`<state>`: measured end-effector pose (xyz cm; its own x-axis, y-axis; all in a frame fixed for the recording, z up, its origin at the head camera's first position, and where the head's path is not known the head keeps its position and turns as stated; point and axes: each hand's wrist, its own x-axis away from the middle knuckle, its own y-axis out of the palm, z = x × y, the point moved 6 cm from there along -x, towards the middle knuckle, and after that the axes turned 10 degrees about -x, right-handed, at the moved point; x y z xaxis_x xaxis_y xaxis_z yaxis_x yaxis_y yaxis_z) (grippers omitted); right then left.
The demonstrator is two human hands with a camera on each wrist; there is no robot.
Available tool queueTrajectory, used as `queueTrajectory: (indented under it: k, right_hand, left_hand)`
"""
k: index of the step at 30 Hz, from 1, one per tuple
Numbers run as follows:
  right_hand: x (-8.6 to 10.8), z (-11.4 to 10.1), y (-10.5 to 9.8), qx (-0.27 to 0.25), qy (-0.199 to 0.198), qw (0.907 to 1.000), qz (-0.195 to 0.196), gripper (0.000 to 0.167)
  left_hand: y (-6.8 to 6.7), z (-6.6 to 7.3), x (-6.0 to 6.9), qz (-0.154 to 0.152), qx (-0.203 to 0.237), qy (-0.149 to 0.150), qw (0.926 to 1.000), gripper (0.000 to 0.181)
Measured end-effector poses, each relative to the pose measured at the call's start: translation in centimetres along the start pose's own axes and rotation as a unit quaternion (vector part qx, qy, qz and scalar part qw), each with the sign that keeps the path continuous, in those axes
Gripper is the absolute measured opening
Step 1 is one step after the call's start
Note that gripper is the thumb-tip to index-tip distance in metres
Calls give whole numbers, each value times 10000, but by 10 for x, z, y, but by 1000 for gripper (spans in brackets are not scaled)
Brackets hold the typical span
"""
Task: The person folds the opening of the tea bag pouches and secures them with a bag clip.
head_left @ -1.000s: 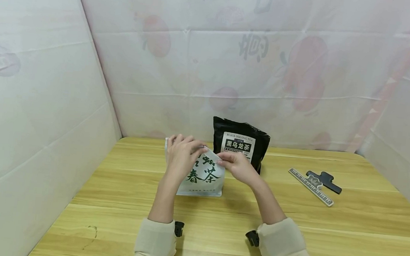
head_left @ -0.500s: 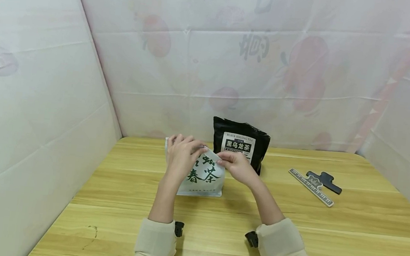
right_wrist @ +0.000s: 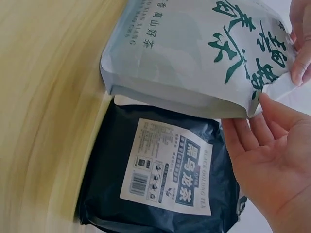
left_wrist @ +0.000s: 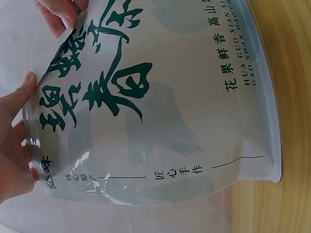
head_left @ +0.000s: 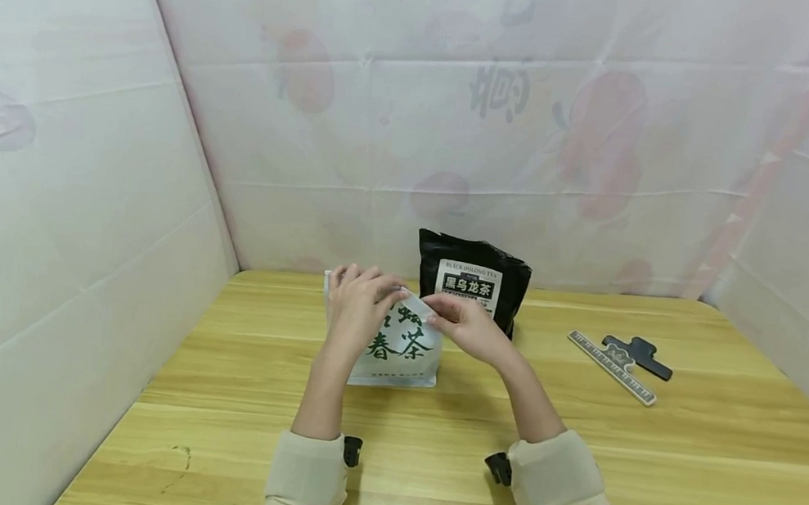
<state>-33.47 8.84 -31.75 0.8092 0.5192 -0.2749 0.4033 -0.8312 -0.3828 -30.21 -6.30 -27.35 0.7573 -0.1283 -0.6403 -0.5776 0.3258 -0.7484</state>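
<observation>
Left hand (head_left: pixel 358 305) pinches top edge of white 碧螺春茶 tea bag (head_left: pixel 396 364); right hand (head_left: pixel 469 327) pinches right corner, forefinger slightly farther left than before. Black bag (head_left: pixel 512 287), far right: "BLACK OOLONG TEA".

Wood-grain table (head_left: pixel 427 461): white bag (head_left: pixel 399 359), black bag (head_left: pixel 474 280), 2 clips (head_left: pixel 613 368).

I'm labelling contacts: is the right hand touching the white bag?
Touching: the right wrist view shows the right hand pinching the white bag near its top corner, between thumb and fingers.
</observation>
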Motion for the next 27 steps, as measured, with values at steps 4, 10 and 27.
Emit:
queueTrajectory:
  k: [4, 10, 27]
  right_hand:
    - [0, -3, -3, 240, -89, 9996, 151, 25]
    - [2, -9, -15, 505, -195, 9975, 459, 24]
    - [30, -13, -83, 1293, 88, 9861, 1043, 25]
  left_hand:
    - [0, -2, -1, -12, 23, -23, 10000, 18]
    - [1, -3, -1, -39, 40, -48, 10000, 17]
    - [1, 2, -1, 13, 204, -8, 9998, 13]
